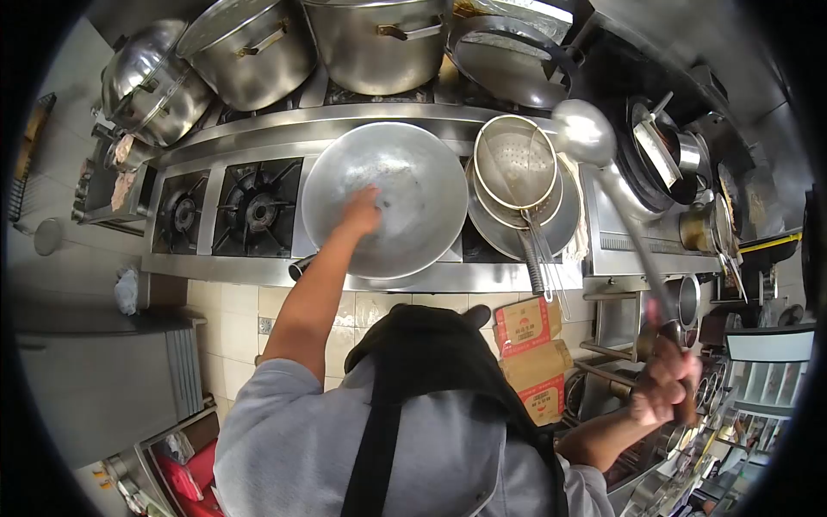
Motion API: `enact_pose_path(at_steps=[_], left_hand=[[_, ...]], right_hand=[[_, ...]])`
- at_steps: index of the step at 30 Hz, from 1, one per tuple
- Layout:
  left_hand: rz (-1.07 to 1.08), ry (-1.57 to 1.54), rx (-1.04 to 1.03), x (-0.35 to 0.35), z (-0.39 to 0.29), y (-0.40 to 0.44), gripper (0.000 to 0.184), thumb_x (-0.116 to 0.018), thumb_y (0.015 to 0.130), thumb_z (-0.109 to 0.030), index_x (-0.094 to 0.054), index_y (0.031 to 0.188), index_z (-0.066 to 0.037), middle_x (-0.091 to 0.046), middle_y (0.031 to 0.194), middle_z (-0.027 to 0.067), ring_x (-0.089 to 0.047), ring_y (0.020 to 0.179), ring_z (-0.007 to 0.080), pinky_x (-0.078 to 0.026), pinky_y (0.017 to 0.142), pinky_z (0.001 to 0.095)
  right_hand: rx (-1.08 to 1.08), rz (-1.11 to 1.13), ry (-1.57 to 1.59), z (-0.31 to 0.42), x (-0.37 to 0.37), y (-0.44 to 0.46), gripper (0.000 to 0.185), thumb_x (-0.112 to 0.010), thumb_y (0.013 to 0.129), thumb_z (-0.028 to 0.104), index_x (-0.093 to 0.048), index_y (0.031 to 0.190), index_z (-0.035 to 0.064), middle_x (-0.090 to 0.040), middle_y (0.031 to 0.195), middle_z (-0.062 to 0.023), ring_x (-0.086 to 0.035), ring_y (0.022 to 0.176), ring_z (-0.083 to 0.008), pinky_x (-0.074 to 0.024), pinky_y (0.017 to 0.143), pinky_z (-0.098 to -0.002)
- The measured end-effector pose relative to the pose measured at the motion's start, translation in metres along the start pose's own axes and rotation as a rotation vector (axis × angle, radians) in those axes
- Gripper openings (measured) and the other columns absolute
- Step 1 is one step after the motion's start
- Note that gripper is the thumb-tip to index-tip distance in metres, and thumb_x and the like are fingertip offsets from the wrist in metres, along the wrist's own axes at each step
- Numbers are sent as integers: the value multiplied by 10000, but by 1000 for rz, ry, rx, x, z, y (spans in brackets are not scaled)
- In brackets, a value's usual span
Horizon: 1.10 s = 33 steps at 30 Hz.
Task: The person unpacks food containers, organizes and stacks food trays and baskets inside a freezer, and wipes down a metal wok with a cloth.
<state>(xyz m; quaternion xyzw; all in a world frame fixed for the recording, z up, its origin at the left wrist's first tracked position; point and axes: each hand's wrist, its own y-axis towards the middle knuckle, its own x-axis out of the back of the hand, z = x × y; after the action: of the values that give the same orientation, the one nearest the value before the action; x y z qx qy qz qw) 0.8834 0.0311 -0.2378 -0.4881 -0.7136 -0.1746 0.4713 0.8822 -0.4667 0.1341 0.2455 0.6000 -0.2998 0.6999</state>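
Note:
A large, wide metal wok (422, 228) sits on the range. My left hand (364, 211) reaches over its inside, fingers stretched out and holding nothing; I cannot tell whether they touch the metal. Off to the right, my right hand (663, 383) is wrapped round the wooden grip of a long-handled ladle (586, 132). The ladle's bowl is raised at the far end, beside the strainers. A round strainer (515, 161) with a coiled handle lies on a wider metal bowl (564, 226), just right of the wok.
Two bare burners (262, 205) are left of the wok. Tall stockpots (376, 47) and a lidded pot (151, 82) line the back. An empty-looking pan (508, 65) leans at back right. Flattened cardboard (527, 362) lies on the tiled floor.

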Motion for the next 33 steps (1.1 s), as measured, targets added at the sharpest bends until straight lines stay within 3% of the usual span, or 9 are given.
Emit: enact_pose_path(at_steps=[4, 8, 11, 12, 15, 18, 25, 33], left_hand=[[208, 126, -14, -4, -25, 14, 717, -508, 814, -125, -240, 1475, -198, -103, 1567, -3, -158, 1421, 273, -201, 1104, 542], [220, 159, -113, -21, -28, 36, 750, -509, 806, -112, -210, 1486, -215, -67, 1572, 7, -155, 1421, 273, -192, 1100, 548], [202, 195, -131, -28, -30, 41, 774, -550, 784, -126, -232, 1479, -245, -76, 1567, 24, -172, 1408, 280, -216, 1081, 558], [194, 218, -135, -29, -31, 43, 796, -579, 765, -133, -243, 1475, -261, -88, 1562, 28, -181, 1400, 286, -230, 1070, 567], [196, 244, -124, -24, -41, 47, 824, -622, 745, -162, -253, 1469, -296, -124, 1543, 42, -216, 1372, 299, -265, 1035, 579], [204, 271, -114, -16, -50, 46, 810, -629, 752, -167, -269, 1463, -312, -163, 1520, 48, -244, 1351, 303, -289, 1004, 582], [188, 283, -189, -14, -39, 52, 667, -607, 773, -111, -429, 1373, -342, -224, 1491, 59, -234, 1357, 312, -308, 986, 628], [183, 203, -178, -12, -39, 53, 660, -605, 753, -55, -472, 1332, -341, -223, 1490, 69, -220, 1360, 332, -258, 984, 708]], right_hand=[[-184, -17, 69, -60, 22, 22, 681, -414, 916, 78, 15, 1417, -92, -502, 848, -167, -602, 685, -288, -538, 472, -400], [-317, -110, 33, -104, 38, 47, 632, -436, 890, 34, -99, 1402, -120, -487, 832, -161, -591, 674, -272, -559, 546, -421], [-297, -344, -337, -131, 40, 58, 607, -502, 850, 41, -229, 1365, -128, -466, 725, -135, -541, 525, -212, -472, 338, -339], [-319, -474, -543, -145, 27, 68, 625, -569, 800, 70, -313, 1342, -110, -445, 648, -99, -482, 433, -172, -385, 268, -293], [-302, -618, -790, -171, 22, 83, 629, -634, 727, 101, -415, 1292, -69, -450, 597, -59, -444, 379, -141, -345, 294, -249], [-349, -560, -873, -170, 38, 85, 570, -634, 748, 81, -413, 1264, -18, -524, 671, -84, -523, 452, -169, -446, 408, -258], [-393, -461, -1040, -167, 56, 90, 538, -620, 782, 63, -368, 1249, -23, -561, 706, -78, -569, 505, -172, -473, 456, -270], [-420, -456, -1117, -169, 60, 90, 646, -596, 781, 24, -288, 1346, -37, -573, 727, -81, -571, 535, -161, -485, 480, -264]])
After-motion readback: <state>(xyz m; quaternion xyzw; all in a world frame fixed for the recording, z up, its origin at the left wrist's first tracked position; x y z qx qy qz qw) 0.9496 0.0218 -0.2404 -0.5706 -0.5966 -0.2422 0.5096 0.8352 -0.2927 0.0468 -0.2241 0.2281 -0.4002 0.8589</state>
